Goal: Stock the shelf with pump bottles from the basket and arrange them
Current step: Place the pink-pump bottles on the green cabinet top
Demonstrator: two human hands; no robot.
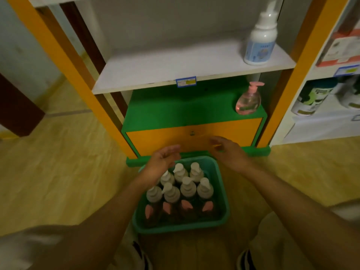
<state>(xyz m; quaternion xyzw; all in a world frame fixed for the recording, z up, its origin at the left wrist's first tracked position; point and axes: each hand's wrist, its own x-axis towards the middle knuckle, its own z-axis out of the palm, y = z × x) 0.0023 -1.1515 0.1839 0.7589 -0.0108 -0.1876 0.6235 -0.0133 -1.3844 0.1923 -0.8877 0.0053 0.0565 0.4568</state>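
A green basket [224, 193] sits on the floor in front of me, filled with several white pump bottles [188, 189] and several pink-capped pump bottles [186, 206] along its near side. My left hand [162, 162] hovers over the basket's far left corner, fingers apart and empty. My right hand [228, 152] hovers just beyond the basket's far right corner, also empty with fingers spread. One white pump bottle [260, 38] stands at the right end of the white shelf [155, 69]. A pink pump bottle [248, 101] stands at the right on the green cabinet top [175, 112].
The shelf unit has orange uprights [292, 78] either side and an orange drawer front [185, 137] below. A neighbouring white shelf [321, 121] at right holds packaged goods. Wooden floor surrounds the basket, and my knees flank it at the bottom.
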